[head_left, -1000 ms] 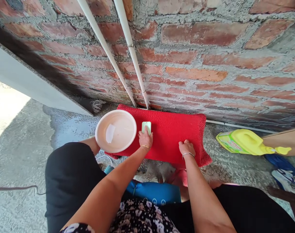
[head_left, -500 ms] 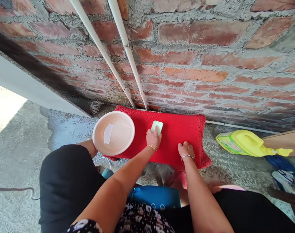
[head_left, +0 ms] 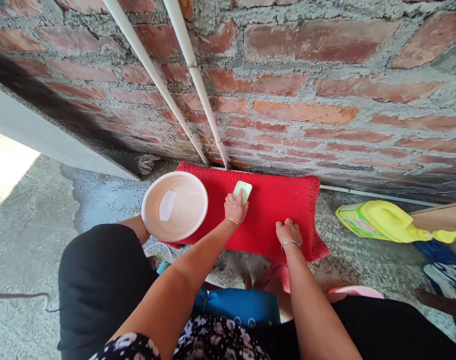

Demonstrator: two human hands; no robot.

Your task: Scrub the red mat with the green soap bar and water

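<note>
A red textured cloth, like a mat or towel, lies spread over a low support in front of my knees. On its middle, my left hand grips a pale green rounded block, which looks like a scrub brush. My index finger lies along its top; its underside is hidden. Toward the cloth's right end, my right hand rests with curled fingers closed on the fabric. Left of my left hand, a pale pink basin holding clear water stands on the cloth's left end.
A brick wall with two white pipes rises behind the cloth. On the concrete floor at right lies a yellow detergent jug, near blue-and-white shoes. A crumpled grey rag lies behind the basin.
My left hand has moved slightly up and left with the pale green brush, which is now more tilted. My right hand stays at the same place on the cloth.
</note>
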